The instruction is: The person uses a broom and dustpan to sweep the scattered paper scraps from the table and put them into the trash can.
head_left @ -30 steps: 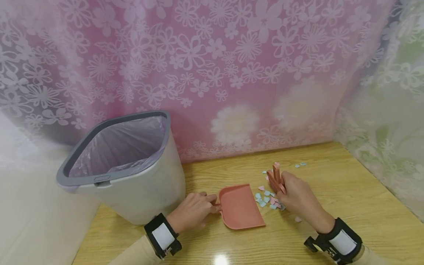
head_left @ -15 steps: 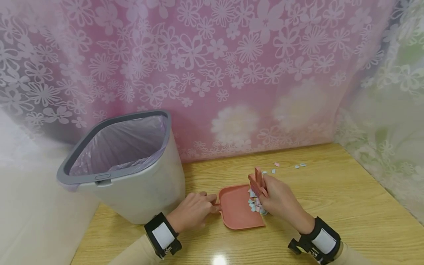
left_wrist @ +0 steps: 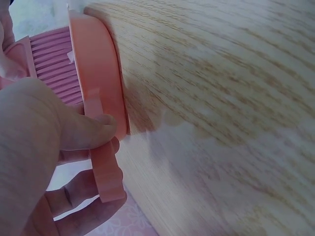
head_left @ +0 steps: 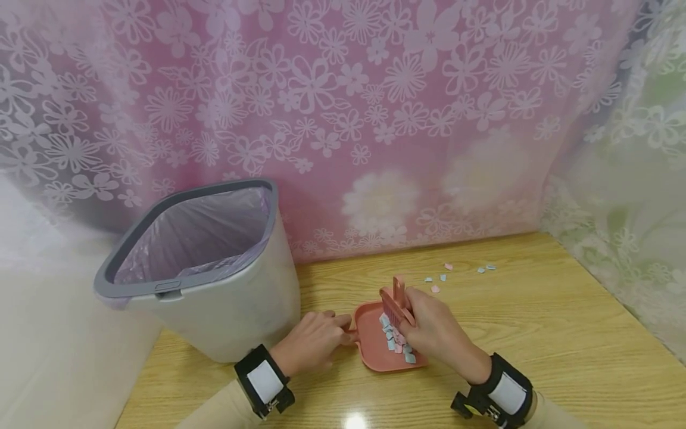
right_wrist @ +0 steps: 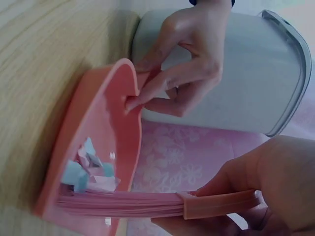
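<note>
A coral dustpan point(head_left: 372, 351) lies flat on the wooden table, its open edge toward the right. My left hand point(head_left: 313, 339) pinches the dustpan's short handle point(left_wrist: 106, 172) between thumb and fingers. In my right hand point(head_left: 436, 325) is a small coral brush point(head_left: 395, 304), gripped by its handle. The brush's pink bristles point(right_wrist: 123, 204) stand in the pan, touching a cluster of pale blue and pink paper scraps point(head_left: 393, 339). Part of the pan's open edge is hidden behind my right hand in the head view.
A grey-white trash bin point(head_left: 241, 310) with a lilac liner bag stands at the left, close behind my left hand. Several loose paper scraps point(head_left: 442, 277) lie on the table point(head_left: 546, 322) at the back right. A pink floral curtain point(head_left: 343, 119) hangs behind.
My right hand has moved left with the brush, sweeping the main cluster of paper scraps from the table into the dustpan. The left hand and dustpan have stayed in place.
</note>
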Tool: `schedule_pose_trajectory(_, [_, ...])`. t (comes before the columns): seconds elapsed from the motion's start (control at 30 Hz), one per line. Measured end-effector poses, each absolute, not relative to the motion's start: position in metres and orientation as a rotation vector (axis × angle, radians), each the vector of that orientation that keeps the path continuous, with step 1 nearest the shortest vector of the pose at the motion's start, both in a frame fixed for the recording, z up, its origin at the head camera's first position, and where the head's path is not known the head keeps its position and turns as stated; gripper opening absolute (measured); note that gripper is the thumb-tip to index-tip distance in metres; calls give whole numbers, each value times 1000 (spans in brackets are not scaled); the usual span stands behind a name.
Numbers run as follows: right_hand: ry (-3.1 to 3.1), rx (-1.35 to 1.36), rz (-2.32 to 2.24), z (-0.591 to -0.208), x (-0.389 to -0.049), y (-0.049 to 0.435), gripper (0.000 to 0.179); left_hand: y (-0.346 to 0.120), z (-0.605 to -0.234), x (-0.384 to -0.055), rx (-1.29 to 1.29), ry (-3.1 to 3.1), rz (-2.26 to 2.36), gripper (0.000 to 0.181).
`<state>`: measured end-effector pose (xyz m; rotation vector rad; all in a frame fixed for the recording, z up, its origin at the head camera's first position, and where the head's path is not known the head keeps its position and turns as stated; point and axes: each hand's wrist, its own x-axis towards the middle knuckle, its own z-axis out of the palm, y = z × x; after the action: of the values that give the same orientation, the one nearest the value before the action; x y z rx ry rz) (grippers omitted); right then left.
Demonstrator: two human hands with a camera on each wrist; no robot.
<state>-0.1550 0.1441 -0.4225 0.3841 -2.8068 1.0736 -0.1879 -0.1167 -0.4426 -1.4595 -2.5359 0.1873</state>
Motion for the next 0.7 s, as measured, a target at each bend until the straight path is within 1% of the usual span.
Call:
schedule_pose_trajectory(0.2, [-2768,340,1020,-411,-159,160,23,-117,-443,-188,-1451,-2537,180,39])
schedule_pose_trajectory(0.43, [-2748,266,956,-411,-163,191,30,-117,-442,-188,-1453,-2531,182,45])
schedule_pose_trajectory(0.6, [-2750,269,896,-419,-165,204,25,-117,-443,-188,-1449,-2546,188,52])
schedule_pose_trajectory(0.7, [-2763,282,874,-423,-166,206,18,-117,-442,-188,-1446,-2558,180,55])
